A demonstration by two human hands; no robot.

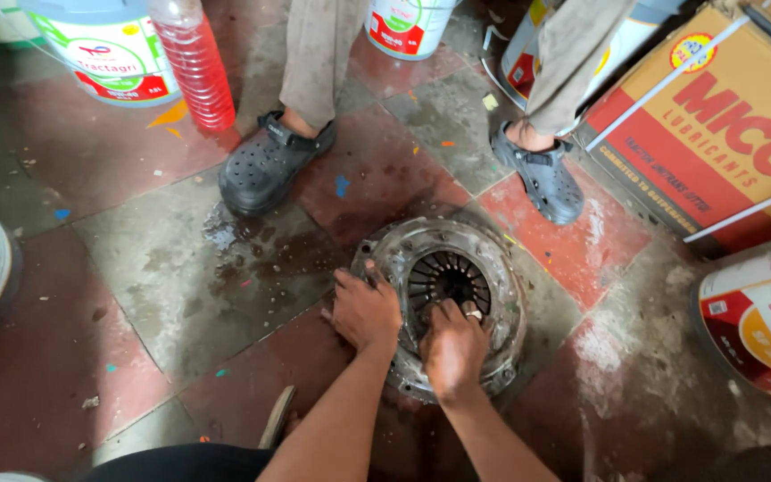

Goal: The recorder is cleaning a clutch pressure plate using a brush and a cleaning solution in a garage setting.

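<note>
Clutch pressure plate (443, 303) lies flat on the tiled floor (171, 268), round, grimy metal, slotted spring fingers ringing a dark centre hole. Left hand (365, 311) sits on the plate's left rim, palm down, fingers spread over the edge, pressing rather than gripping. Right hand (453, 346) is on the plate's near side, fingers curled down into the centre slots; can't tell if it pinches anything, a small pale bit shows at the knuckles. Hands are apart, both touching the plate. Beyond the plate, a second person stands: black clog (265, 165) off the far-left, well apart from it, other black clog (542, 183) off the far-right, near the rim. Cardboard box (716, 134) lies right of the plate, beyond that clog. Yellow-red drum (760, 321) sits further right, on its side. Red bottle (194, 67) and white bucket (104, 49) stand far-left, well apart. Widest open floor is left of the plate; right side is tight.
</note>
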